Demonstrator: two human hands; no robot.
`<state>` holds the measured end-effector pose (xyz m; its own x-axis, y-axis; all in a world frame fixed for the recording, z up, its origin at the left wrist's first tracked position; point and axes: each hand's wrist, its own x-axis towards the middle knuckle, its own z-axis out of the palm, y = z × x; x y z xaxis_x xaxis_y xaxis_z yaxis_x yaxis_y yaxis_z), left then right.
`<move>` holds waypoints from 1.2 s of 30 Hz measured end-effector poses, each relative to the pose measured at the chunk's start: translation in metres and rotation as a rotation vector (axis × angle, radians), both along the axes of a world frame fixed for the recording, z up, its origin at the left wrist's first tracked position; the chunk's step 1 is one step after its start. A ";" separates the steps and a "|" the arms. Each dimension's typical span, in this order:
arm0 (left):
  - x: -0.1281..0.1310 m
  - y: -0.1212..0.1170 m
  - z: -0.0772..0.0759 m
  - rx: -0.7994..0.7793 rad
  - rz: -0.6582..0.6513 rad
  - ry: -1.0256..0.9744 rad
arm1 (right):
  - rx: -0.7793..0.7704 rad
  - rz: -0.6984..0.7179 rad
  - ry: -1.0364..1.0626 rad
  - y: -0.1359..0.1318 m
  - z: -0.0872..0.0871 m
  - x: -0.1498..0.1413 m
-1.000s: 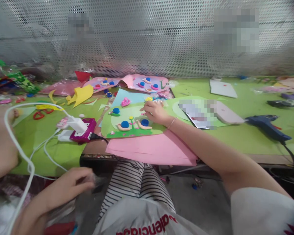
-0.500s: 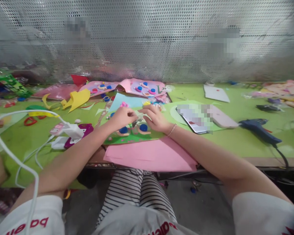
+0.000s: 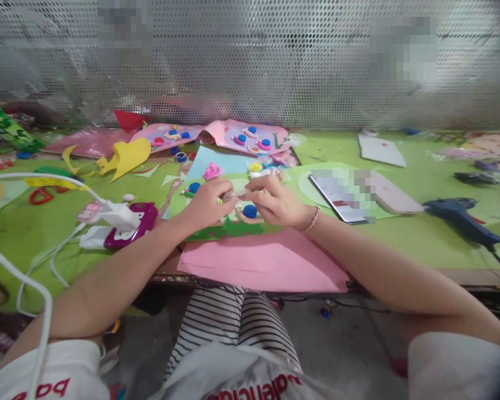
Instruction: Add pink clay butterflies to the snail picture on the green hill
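Note:
My left hand (image 3: pixel 208 204) is closed, its thumb and fingers pinching a small piece of clear plastic (image 3: pixel 230 196). From the other side, my right hand (image 3: pixel 277 201) has its bent fingertips pressed together at that piece; what exactly it is remains too small to tell. Both hands are over a green craft sheet (image 3: pixel 233 230). Stuck on the sheet are clay snails with blue shells and peach bodies; one blue snail (image 3: pixel 250 211) shows just below my fingers, another (image 3: pixel 194 189) left of my left hand. A lump of pink clay (image 3: pixel 212 171) lies behind my left hand.
Pink sheets (image 3: pixel 258 264) lie at the table's front edge. To the right are a phone (image 3: pixel 337 197), a pale pink case-like object (image 3: pixel 394 194) and a blue glue gun (image 3: pixel 462 216). Chargers in a purple power strip (image 3: pixel 139 225) and white cables stand left. Finished-looking pink snail cards (image 3: pixel 220 133) lie behind.
The view has shifted slightly. My left hand has turned and curled more around the clear piece, now covering one blue snail. My right fingers are still at the piece.

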<state>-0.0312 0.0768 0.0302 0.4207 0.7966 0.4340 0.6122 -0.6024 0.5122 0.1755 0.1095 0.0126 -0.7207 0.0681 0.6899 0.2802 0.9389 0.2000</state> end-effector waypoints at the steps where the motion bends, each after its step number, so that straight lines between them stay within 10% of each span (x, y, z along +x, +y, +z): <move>1: 0.001 -0.001 -0.002 0.027 -0.014 0.008 | -0.030 0.008 -0.002 -0.001 0.001 0.000; 23: -0.002 0.006 -0.013 0.012 0.029 0.047 | -0.857 -0.038 0.246 0.013 -0.007 -0.006; 36: 0.000 0.005 -0.015 -0.136 -0.004 -0.228 | -0.711 -0.015 0.331 0.008 -0.007 -0.012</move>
